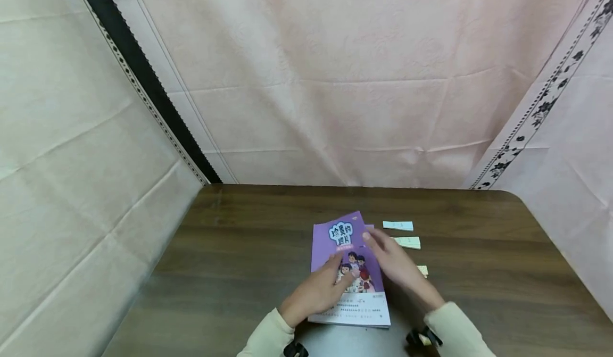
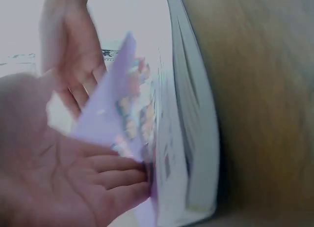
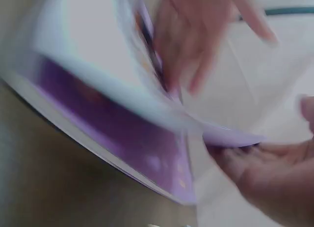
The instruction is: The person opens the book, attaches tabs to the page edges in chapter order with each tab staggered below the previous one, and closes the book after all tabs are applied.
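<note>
A crease could be put into the purple cover (image 2: 110, 106) if its raised, bowed sheet were bent any further, since it is borne at one edge by the right hand (image 1: 395, 258) and touched across its face by the left hand (image 1: 320, 289). It could also be let slip, as no firm hold can be made out: the left hand is opened, its fingers nearly straight and nothing gripped, while the right fingers are tucked loosely bent under the raised edge; whether that edge is pinched cannot be told through the blur. The book (image 1: 361, 272) is set on the table (image 1: 239, 272) between both hands; were it pushed rightward, the paper strips (image 1: 407, 242) near it could be nudged askew.

The cover is thin and flexible, printed with cartoon figures above a white band. Under it a flat purple surface (image 3: 113, 109) is shown, though whether it belongs to a second book cannot be told. Brown, streaked wood grain is seen on the table; the strips are slim pale oblongs, and the hanging cloth (image 1: 335, 80) is softly creased
</note>
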A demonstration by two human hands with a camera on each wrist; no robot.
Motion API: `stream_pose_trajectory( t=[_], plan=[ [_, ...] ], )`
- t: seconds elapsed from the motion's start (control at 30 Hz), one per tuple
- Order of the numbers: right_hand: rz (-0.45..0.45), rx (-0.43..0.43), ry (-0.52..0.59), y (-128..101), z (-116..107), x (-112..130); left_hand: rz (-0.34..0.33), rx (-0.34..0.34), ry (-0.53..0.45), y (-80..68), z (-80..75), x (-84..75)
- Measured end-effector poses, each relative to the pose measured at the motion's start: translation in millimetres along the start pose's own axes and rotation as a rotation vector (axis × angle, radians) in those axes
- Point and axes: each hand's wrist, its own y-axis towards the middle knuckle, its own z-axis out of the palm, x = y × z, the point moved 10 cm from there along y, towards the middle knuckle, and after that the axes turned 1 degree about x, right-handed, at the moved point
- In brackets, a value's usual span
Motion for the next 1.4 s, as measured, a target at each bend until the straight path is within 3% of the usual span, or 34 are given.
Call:
stream_pose_trajectory(
  t=[0.1, 0.2, 0.3, 0.47, 0.6, 0.7, 0.87, 1.03, 1.23, 1.4],
  plan=[
    [-0.090, 0.114, 0.076, -27.7, 24.7, 9.7, 0.005, -0.073, -0.210, 0.1, -6.8, 4.7],
    [-0.205, 0.196, 0.040, -45.6, 48.6, 20.6, 0.028, -0.110, -0.364, -0.9, -12.9, 7.1],
    [-0.265, 0.234, -0.004, -53.8, 67.9, 23.9, 0.020, -0.096, -0.532, -1.8, -14.2, 11.4],
    [-0.317, 0.297, -0.035, -60.4, 89.9, 24.1, -0.063, -0.055, -0.843, -2.2, -11.7, 28.0],
    [-0.306, 0.293, -0.127, -61.5, 92.9, 23.4, -0.105, -0.092, -0.961, -5.2, -19.5, 48.6],
    [-0.257, 0.253, -0.316, -61.0, 88.5, 15.1, -0.123, -0.106, -0.962, -12.6, -33.4, 61.7],
    [-0.199, 0.195, -0.612, -61.4, 78.8, 0.2, -0.139, -0.109, -0.889, -34.5, -75.2, 79.4],
    [-0.142, 0.197, -0.707, -57.0, 76.9, -9.4, -0.219, -0.121, -0.679, -50.0, -114.8, 109.8],
    [-0.105, 0.243, -0.809, -55.1, 79.7, -12.3, -0.368, -0.160, -0.365, -57.7, -124.5, 146.6],
    [-0.082, 0.254, -0.878, -54.3, 80.1, -11.4, -0.479, -0.222, 0.067, -60.7, -124.1, 156.5]
  ],
)
